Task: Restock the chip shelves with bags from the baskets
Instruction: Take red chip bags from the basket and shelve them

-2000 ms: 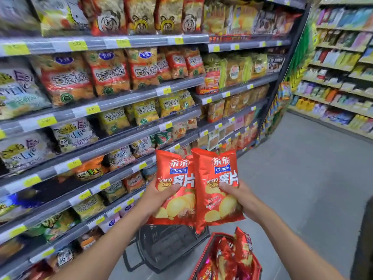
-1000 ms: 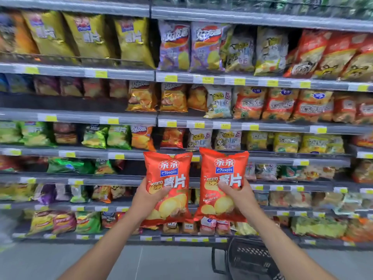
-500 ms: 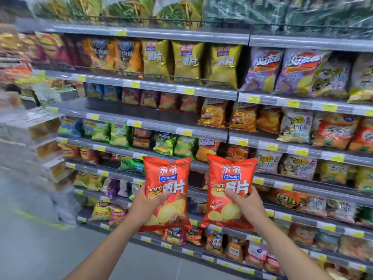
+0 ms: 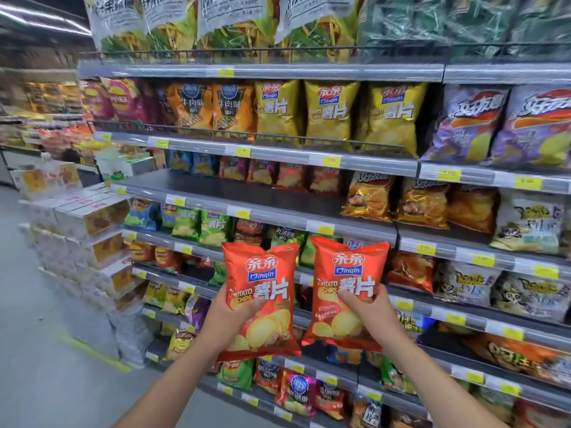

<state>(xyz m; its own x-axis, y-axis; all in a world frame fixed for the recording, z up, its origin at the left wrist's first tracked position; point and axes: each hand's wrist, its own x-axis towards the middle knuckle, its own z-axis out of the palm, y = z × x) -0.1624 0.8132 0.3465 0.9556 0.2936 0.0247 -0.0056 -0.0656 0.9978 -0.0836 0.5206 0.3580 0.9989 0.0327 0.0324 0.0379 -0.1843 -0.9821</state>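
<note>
Two red Qinqin potato chip bags are held upright side by side in front of the chip shelves. My left hand (image 4: 230, 316) grips the left red bag (image 4: 262, 273) from its left side, thumb across the front. The right red bag (image 4: 347, 267) is gripped by my right hand (image 4: 367, 307), thumb on its front. Both bags hang in front of the middle shelves. Behind them, a grey shelf (image 4: 247, 196) has a wide bare stretch with small red bags (image 4: 290, 176) at its back. No basket is in view.
Yellow Qinqin bags (image 4: 333, 112) stand on the shelf above, purple bags (image 4: 463, 122) to the right. Lower shelves hold green, orange and mixed bags. A stack of white cartons (image 4: 83, 242) stands at the shelf's left end, with grey aisle floor (image 4: 46, 381) beside it.
The view has swung left and upward along the shelves; the baskets have dropped out of sight. Both hands kept hold of the red bags, which have drawn slightly apart.
</note>
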